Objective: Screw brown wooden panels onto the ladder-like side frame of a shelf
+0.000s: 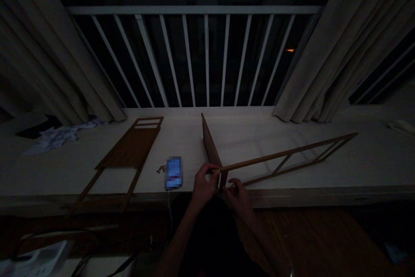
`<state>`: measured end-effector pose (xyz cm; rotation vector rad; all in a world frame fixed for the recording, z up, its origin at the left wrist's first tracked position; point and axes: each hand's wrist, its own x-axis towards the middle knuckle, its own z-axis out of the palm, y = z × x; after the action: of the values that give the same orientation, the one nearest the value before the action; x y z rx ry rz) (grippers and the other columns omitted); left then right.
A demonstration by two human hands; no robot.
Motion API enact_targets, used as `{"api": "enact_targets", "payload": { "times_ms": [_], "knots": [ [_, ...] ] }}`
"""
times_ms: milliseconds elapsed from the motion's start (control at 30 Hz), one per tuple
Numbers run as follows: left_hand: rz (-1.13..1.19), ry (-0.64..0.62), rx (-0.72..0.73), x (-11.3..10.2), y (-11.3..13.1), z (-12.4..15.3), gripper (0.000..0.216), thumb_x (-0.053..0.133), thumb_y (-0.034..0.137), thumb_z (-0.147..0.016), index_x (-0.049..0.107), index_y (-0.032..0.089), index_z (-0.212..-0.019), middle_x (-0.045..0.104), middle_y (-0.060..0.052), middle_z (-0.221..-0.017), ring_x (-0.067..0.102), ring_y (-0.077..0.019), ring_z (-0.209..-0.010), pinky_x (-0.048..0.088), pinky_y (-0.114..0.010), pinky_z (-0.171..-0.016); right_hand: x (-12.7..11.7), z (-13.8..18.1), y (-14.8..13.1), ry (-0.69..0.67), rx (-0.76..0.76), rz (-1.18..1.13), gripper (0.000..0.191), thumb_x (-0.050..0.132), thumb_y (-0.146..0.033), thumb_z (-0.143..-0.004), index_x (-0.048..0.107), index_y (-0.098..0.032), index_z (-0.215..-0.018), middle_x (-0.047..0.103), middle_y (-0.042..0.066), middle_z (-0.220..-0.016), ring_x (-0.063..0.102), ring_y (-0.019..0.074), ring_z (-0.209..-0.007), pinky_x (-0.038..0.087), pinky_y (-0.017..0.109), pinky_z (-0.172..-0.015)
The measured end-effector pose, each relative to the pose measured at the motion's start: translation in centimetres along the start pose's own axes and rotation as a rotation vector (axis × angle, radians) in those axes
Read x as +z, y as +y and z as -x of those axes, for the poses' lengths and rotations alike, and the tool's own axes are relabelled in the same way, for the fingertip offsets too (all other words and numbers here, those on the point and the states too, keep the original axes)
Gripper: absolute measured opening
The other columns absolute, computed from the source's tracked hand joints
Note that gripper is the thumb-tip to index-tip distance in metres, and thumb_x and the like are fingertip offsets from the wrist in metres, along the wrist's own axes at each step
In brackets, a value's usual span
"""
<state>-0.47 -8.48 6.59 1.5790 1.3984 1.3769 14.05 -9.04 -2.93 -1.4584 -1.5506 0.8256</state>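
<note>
Two wooden pieces meet in front of me at the ledge's front edge. One is a ladder-like wooden frame (288,153) reaching out to the right; the other, a wooden panel (210,145), stands on edge and points toward the window. My left hand (205,184) pinches the near end of the frame's upper rail where it meets the panel. Just below and to the right, my right hand (239,195) has its fingers drawn together by the panel's lower corner. Whatever they hold is too dark and small to make out.
On the pale ledge (253,134) lies another wooden panel with legs (129,147), overhanging the front edge. A lit phone (173,173) with a cable rests left of my hands. Crumpled patterned cloth (58,136) is farther left. Behind are white railings (194,10) and curtains (327,48).
</note>
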Motion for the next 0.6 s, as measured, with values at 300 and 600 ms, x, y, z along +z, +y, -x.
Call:
{"api": "enact_targets", "payload": {
  "times_ms": [300,600],
  "knots": [
    [-0.002,0.015,0.015,-0.7,-0.2,-2.0,0.011,0.051,0.023,-0.076,0.058,0.017,-0.081,0.058,-0.003,-0.081,0.055,-0.0133,-0.079,0.043,-0.026,-0.074,1.2,-3.7,-0.1,-0.052,-0.277,0.146,0.033,0.045,-0.034,-0.078,0.051,-0.017,-0.106,0.048,-0.002,-0.061,0.046,0.0125,-0.055,0.037,0.023,-0.054],
    [-0.068,0.007,0.103,-3.6,-1.7,-6.1,0.011,0.051,0.021,-0.075,0.061,0.017,-0.079,0.06,-0.001,-0.079,0.055,-0.0128,-0.079,0.043,-0.026,-0.074,4.1,-7.1,-2.0,-0.038,-0.399,0.196,0.018,0.041,-0.027,-0.082,0.05,-0.017,-0.094,0.055,0.005,-0.077,0.05,0.0168,-0.071,0.04,0.028,-0.065]
  ]
}}
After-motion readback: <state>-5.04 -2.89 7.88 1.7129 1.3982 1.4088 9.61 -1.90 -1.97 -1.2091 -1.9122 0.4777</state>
